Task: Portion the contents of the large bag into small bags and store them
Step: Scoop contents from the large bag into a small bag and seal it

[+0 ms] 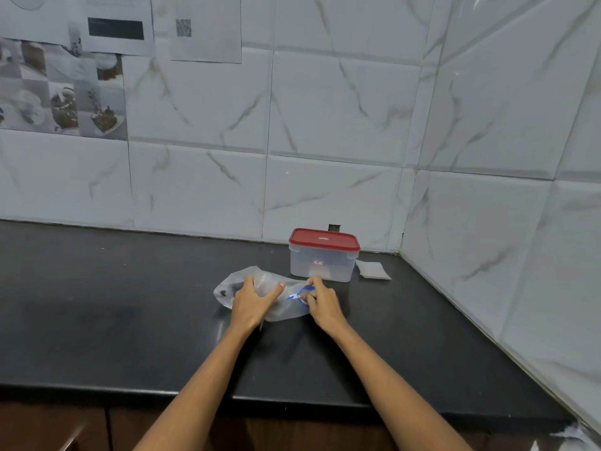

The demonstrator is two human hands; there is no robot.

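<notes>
Opening step, by the look of it: large clear plastic bag [260, 296] lying flat on the black countertop [113, 304], mid-scene, just near of a clear storage box with a red lid [324, 255], lid shut. Left hand [252, 302] spread over the bag's middle, fingers fairly straight and thumb out to the right, pressing it down rather than gripping. Right hand [322, 302] at the bag's right end, fingers curled and pinching at a blue tie or band [300, 292] around the neck; hard to tell whether a rubber band or a twist of tape, and hard to tell how far undone. Contents of the bag hardly visible through the plastic; only a dark patch at the far-left end. Small stack of flat clear bags [373, 270] lying right of the box, close to the tiled wall corner, untouched. Portioning apparently not begun: no small bag opened, nothing in the box as far as can be seen. Next move likely calls for working the blue tie free of the neck while holding the bag steady, then opening the mouth and fetching one small bag from the stack. Thin plastic, so a gentle pull to avoid tearing or spilling.
</notes>
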